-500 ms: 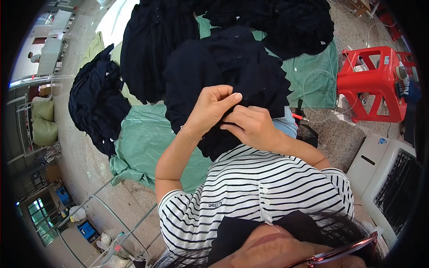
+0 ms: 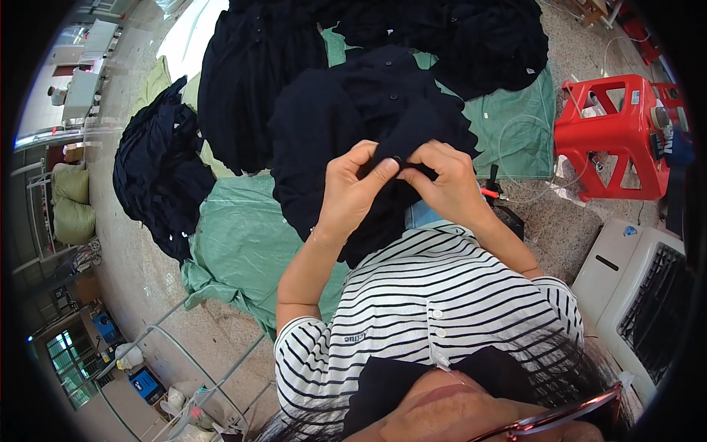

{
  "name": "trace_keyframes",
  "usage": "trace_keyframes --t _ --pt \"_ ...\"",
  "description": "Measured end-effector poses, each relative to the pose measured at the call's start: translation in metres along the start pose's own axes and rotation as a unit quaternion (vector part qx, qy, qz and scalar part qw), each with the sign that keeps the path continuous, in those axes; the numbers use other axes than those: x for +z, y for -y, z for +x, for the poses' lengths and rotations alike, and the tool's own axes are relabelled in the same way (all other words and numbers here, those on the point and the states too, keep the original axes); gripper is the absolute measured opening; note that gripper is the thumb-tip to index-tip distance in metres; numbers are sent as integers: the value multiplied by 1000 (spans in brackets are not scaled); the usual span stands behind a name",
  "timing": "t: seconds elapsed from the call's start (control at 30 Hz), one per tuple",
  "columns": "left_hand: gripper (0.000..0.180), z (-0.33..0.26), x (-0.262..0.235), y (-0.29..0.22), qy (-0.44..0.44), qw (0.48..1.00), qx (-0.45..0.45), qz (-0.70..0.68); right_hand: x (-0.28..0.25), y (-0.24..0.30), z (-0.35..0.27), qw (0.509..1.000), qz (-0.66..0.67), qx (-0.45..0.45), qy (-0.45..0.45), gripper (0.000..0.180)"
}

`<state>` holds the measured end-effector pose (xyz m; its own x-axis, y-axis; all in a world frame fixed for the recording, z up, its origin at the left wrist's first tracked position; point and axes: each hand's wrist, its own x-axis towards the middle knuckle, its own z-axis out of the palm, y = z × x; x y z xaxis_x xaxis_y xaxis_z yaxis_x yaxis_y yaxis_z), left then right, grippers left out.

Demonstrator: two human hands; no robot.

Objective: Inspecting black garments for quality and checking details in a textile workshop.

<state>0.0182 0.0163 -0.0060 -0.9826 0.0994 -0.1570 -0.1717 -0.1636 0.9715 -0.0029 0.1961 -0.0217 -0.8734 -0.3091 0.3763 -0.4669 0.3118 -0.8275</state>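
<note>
The wrinkled green woven-plastic sheet (image 2: 247,221) lies spread under the dark navy cloth garment (image 2: 331,110), which is bunched in front of the person's striped top. The left hand (image 2: 352,188) pinches its front edge between thumb and curled fingers; the right hand (image 2: 445,180) pinches the cloth just beside it. Between the thumb tips sits a small dark round button (image 2: 398,159). Keeping the edge flat and taut between both pinches should make the button easier to control without straining its stitches.
</note>
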Motion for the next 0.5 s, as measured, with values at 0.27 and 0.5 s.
trace_keyframes --t 0.27,0.5 --pt "10 8 10 -12 -167 973 130 -96 2 3 -3 981 169 53 77 15" --pt "12 12 11 -4 -192 969 125 -87 12 -10 -6 959 259 99 53 10"
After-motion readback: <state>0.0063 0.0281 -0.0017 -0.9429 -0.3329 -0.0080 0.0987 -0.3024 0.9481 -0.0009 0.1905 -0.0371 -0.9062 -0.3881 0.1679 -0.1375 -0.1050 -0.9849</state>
